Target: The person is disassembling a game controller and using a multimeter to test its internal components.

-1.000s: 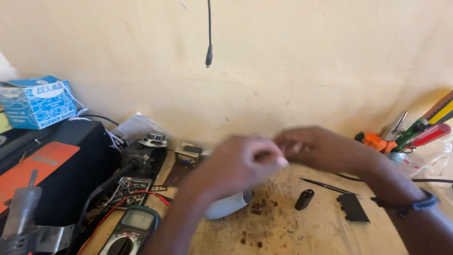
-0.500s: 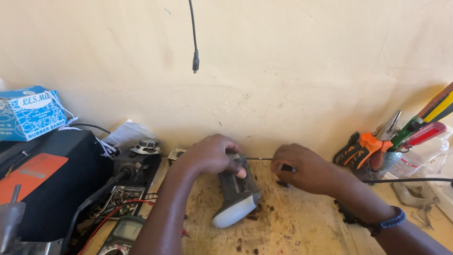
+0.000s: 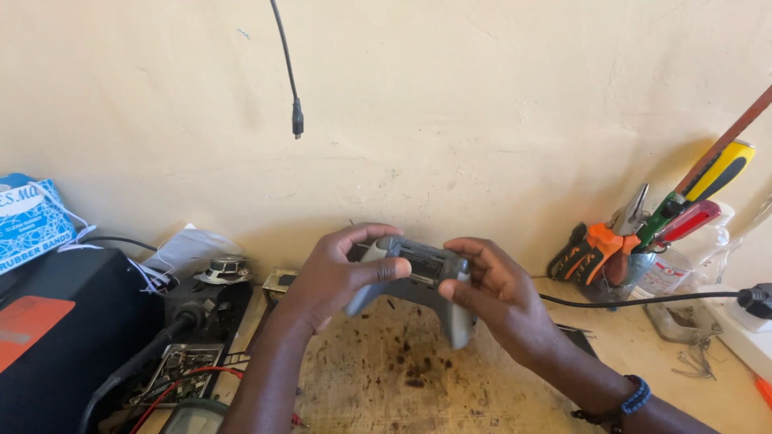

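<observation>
Left fingers (image 3: 384, 269): curled round the left grip of the grey game controller (image 3: 418, 281), thumb laid across its upturned face, closed firmly on it
Right fingers (image 3: 470, 261): wrapped about the right grip, thumb pressing near the middle edge, likewise closed on the shell
Left hand (image 3: 334, 277): comes up from below, wrist bare
Right hand (image 3: 498, 301): comes in from the lower right, a dark beaded band on the wrist
Controller, place: held in the air between both hands, just above the stained tabletop (image 3: 386, 378), its back side with a dark open recess turned towards the camera
Controller, handling: by the look of it light, stiff moulded plastic, smooth and a little slippery; the two horn-shaped grips seem the sure places to take it, since the recess in the middle looks thin-walled and apt to flex or crack under a hard squeeze
Near left: a bare circuit board (image 3: 177, 366) with red wires, a small speaker (image 3: 225, 269), a black case (image 3: 56, 337) and a blue cardboard box (image 3: 28, 221)
Near right: a clear jar of pliers and screwdrivers (image 3: 643, 241), a black cable (image 3: 643, 301) running to a plug
Above: a thin black lead (image 3: 296, 120) hanging down the cream wall
</observation>
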